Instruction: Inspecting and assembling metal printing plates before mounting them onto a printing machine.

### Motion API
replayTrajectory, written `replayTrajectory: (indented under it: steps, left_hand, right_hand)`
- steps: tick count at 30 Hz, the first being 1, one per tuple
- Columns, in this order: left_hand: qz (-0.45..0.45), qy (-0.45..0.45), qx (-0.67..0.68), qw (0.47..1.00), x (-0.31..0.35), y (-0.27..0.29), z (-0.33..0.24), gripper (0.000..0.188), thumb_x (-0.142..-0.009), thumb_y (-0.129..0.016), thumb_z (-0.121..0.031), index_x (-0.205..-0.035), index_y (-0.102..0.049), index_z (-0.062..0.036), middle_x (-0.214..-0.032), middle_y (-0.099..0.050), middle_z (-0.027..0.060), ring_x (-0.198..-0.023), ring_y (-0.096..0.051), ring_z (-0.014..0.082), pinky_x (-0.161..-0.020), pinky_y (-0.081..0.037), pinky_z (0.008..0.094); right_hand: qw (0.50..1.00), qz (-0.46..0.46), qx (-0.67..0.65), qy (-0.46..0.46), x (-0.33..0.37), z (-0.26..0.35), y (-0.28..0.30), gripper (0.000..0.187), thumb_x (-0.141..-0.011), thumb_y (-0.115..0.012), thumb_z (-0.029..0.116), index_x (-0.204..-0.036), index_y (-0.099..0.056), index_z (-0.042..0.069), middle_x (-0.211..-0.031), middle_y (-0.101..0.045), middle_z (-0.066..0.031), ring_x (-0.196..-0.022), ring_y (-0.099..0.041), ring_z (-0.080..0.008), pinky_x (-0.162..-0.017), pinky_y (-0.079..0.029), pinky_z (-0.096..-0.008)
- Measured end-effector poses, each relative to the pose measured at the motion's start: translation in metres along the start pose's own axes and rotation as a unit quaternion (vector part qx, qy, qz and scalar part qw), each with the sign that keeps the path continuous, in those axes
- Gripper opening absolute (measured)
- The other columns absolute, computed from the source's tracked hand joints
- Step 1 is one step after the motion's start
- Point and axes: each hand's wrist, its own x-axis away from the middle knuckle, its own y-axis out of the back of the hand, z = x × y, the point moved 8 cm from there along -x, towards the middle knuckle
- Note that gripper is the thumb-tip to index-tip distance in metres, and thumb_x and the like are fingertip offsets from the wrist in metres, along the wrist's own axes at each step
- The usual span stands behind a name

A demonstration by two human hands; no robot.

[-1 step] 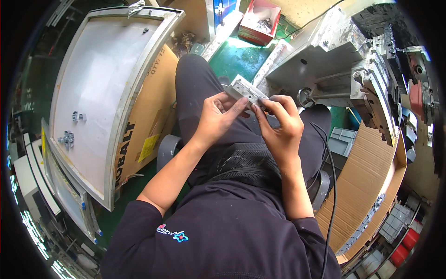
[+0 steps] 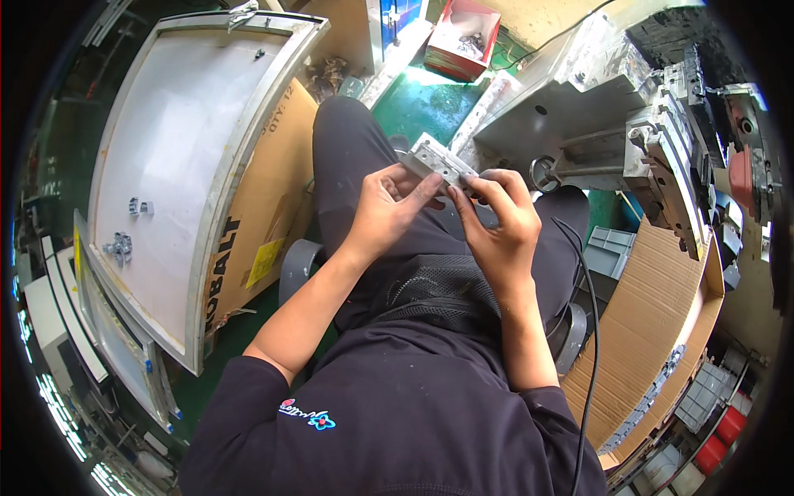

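Note:
A small grey metal block [image 2: 432,159] with holes and a grooved edge is held tilted above my lap, between both hands. My left hand [image 2: 382,211] is closed on its left side, thumb on the near face and fingers behind. At the right end, my right hand [image 2: 504,231] pinches the block between thumb and fingertips. Fingers cover part of both ends, so I cannot tell whether a smaller piece sits in the right-hand pinch.
To the left, a metal-framed white panel [image 2: 178,107] carries small metal pieces [image 2: 121,247] beside a cardboard box [image 2: 281,178]. A red box [image 2: 461,40] stands ahead. At right are a grey machine [image 2: 562,120], a grey crate [image 2: 608,250], cardboard [image 2: 633,314] and a black cable [image 2: 592,347].

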Motion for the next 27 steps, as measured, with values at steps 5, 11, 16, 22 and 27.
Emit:
replayTrajectory:
  steps: [5, 11, 16, 22, 27]
  left_hand:
    - [0.028, -0.008, 0.008, 1.0, 0.0004, -0.003, -0.0031, 0.024, -0.09, -0.068, -0.015, -0.105, -0.065, 0.0033, -0.094, -0.071, 0.0079, -0.081, -0.066, 0.0108, -0.073, -0.054, 0.0257]
    - [0.068, -0.002, 0.009, 0.998, 0.0014, -0.0064, -0.0059, 0.026, -0.089, -0.068, -0.01, -0.111, -0.062, 0.0033, -0.102, -0.069, 0.0105, -0.09, -0.066, 0.0134, -0.079, -0.056, 0.0292]
    - [0.064, -0.002, 0.005, 0.998, 0.0018, -0.0065, -0.0039, 0.027, -0.088, -0.069, -0.011, -0.111, -0.064, 0.0031, -0.101, -0.069, 0.0088, -0.089, -0.065, 0.012, -0.078, -0.055, 0.0275]
    - [0.058, -0.005, 0.016, 0.998, 0.0017, -0.0067, -0.0037, 0.026, -0.088, -0.07, -0.011, -0.11, -0.065, 0.0028, -0.1, -0.07, 0.0064, -0.087, -0.065, 0.0098, -0.078, -0.053, 0.0253]
    - [0.055, -0.012, 0.035, 0.998, 0.0019, -0.0065, -0.0051, 0.025, -0.088, -0.069, -0.009, -0.11, -0.064, 0.0025, -0.1, -0.07, 0.0058, -0.087, -0.064, 0.0092, -0.078, -0.053, 0.025]
  right_hand:
    - [1.0, 0.006, -0.007, -0.01, -0.0015, -0.0014, 0.0017, 0.02, -0.074, -0.076, 0.003, -0.091, -0.067, 0.001, -0.088, -0.061, -0.01, -0.072, -0.063, -0.0213, -0.063, -0.051, -0.0299]
    - [1.0, 0.01, -0.006, -0.022, -0.0033, -0.0015, 0.0053, 0.023, -0.074, -0.077, 0.003, -0.094, -0.066, 0.0, -0.09, -0.061, -0.0094, -0.072, -0.063, -0.0177, -0.064, -0.052, -0.0281]
    - [1.0, 0.014, -0.012, -0.007, -0.0025, -0.0011, 0.0052, 0.025, -0.073, -0.077, 0.002, -0.096, -0.066, 0.0, -0.091, -0.061, -0.0093, -0.071, -0.063, -0.0178, -0.064, -0.052, -0.0282]
    - [1.0, 0.023, -0.018, 0.006, -0.003, -0.0002, 0.0053, 0.028, -0.073, -0.078, 0.002, -0.098, -0.066, 0.0, -0.092, -0.061, -0.0097, -0.072, -0.063, -0.0182, -0.064, -0.052, -0.0283]
    - [0.999, 0.025, -0.021, 0.011, -0.0012, -0.0014, 0.005, 0.029, -0.071, -0.078, 0.0, -0.098, -0.067, 0.0, -0.092, -0.061, -0.0108, -0.076, -0.063, -0.0205, -0.067, -0.052, -0.029]
